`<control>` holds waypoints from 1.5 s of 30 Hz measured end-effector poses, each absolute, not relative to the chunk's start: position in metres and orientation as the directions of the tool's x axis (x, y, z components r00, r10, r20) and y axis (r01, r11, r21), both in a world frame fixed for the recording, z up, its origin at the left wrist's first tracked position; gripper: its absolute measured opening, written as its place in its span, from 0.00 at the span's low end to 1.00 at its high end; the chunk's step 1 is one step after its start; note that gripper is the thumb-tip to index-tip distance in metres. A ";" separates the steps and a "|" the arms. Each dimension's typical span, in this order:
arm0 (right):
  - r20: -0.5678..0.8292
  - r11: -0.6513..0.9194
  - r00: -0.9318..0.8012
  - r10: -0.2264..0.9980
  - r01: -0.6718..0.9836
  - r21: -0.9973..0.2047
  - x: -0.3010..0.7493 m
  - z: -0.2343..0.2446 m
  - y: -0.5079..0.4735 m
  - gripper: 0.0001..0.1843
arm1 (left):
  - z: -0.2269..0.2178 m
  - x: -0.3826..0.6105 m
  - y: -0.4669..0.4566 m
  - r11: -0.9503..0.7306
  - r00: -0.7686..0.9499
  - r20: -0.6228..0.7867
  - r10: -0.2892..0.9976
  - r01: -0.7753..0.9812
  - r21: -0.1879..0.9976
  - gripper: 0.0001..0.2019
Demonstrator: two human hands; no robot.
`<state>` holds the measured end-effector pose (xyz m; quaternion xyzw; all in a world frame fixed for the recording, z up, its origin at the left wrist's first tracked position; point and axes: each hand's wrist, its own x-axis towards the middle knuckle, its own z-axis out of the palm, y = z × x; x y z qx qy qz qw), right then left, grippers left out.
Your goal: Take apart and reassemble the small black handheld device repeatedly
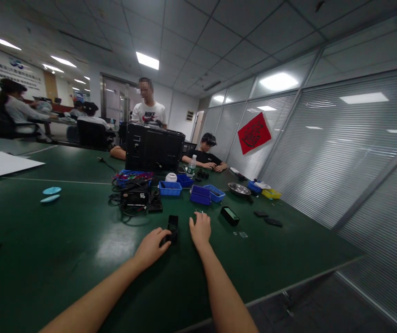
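Note:
My left hand (152, 246) has its fingers and thumb closed on the near end of a small black rectangular device (173, 223) on the green table. What the fingertips cover is hidden. To the right, my right hand (201, 230) lies low over the table, thumb apart from the fingers. Its fingertips reach small clear bits (198, 211) that are too small to name. Right of that hand is a black open box (230, 215) with a greenish panel inside. A small clear square piece (243, 235) and a tiny ring (235, 233) lie in front of the box.
Black cables surround a black power unit (134, 199). Behind my hands stand blue trays (170, 188), a dark blue box (200, 194), a water bottle (191, 166) and a metal bowl (239, 189). A large black monitor (154, 147) blocks the far side; people sit and stand beyond.

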<state>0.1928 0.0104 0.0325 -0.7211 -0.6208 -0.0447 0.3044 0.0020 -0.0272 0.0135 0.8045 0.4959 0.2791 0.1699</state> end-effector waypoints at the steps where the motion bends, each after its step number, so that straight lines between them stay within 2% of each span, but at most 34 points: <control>1: 0.433 -0.118 0.267 0.861 0.933 -0.341 0.202 0.032 0.014 0.20 | 0.014 0.002 -0.027 -0.451 0.356 0.277 0.893 0.696 0.558 0.13; 4: 0.353 -0.216 0.317 0.881 0.930 -0.296 0.223 0.024 0.025 0.25 | 0.013 0.000 -0.027 -0.447 0.356 0.272 0.894 0.671 0.592 0.13; 6: 0.295 -0.220 0.335 0.895 0.906 -0.363 0.228 0.017 0.032 0.26 | 0.012 -0.001 -0.026 -0.435 0.352 0.260 0.899 0.658 0.614 0.13; 11: 0.249 -0.133 0.307 0.919 0.833 -0.536 0.227 0.010 0.038 0.24 | 0.010 -0.003 -0.028 -0.488 0.395 0.294 0.871 0.613 0.621 0.15; 14: 0.215 -0.209 0.362 0.907 0.831 -0.516 0.228 0.015 0.036 0.25 | 0.010 -0.004 -0.031 -0.510 0.419 0.304 0.856 0.581 0.634 0.18; 16: 0.243 -0.266 0.422 0.874 0.832 -0.488 0.231 0.018 0.034 0.27 | 0.009 -0.004 -0.031 -0.514 0.425 0.308 0.851 0.556 0.654 0.20; 20: 0.329 -0.252 0.438 0.836 0.841 -0.479 0.235 0.019 0.032 0.31 | 0.005 -0.003 -0.029 -0.503 0.406 0.318 0.857 0.522 0.689 0.21; 23: 0.316 -0.257 0.429 0.847 0.848 -0.463 0.237 0.017 0.031 0.33 | 0.001 -0.004 -0.027 -0.481 0.387 0.309 0.869 0.510 0.713 0.21; 26: 0.307 -0.261 0.422 0.853 0.854 -0.450 0.239 0.014 0.032 0.30 | 0.001 -0.005 -0.027 -0.463 0.389 0.285 0.876 0.514 0.722 0.21; 28: 0.306 -0.247 0.411 0.859 0.856 -0.455 0.241 0.012 0.034 0.26 | 0.005 -0.006 -0.030 -0.496 0.433 0.286 0.855 0.518 0.697 0.23; 31: 0.325 -0.165 0.358 0.876 0.853 -0.495 0.246 0.008 0.038 0.23 | 0.012 -0.005 -0.036 -0.629 0.598 0.295 0.745 0.481 0.611 0.27; 34: 0.336 -0.014 0.258 0.906 0.812 -0.584 0.245 0.007 0.041 0.21 | 0.015 -0.004 -0.039 -0.696 0.668 0.315 0.675 0.434 0.571 0.24; 36: 0.330 0.102 0.160 0.930 0.751 -0.652 0.242 0.007 0.041 0.20 | 0.013 -0.004 -0.036 -0.658 0.560 0.375 0.738 0.475 0.584 0.19; 39: 0.321 0.257 -0.020 0.947 0.648 -0.717 0.233 0.009 0.037 0.20 | 0.006 -0.008 -0.025 -0.511 0.264 0.450 0.853 0.597 0.619 0.16; 42: 0.289 0.324 -0.153 0.945 0.569 -0.756 0.227 0.011 0.034 0.20 | -0.001 -0.011 -0.014 -0.377 0.087 0.429 0.899 0.652 0.658 0.26; 45: 0.266 0.328 -0.192 0.945 0.542 -0.774 0.224 0.010 0.033 0.21 | -0.003 -0.010 -0.009 -0.317 0.106 0.330 0.938 0.650 0.691 0.37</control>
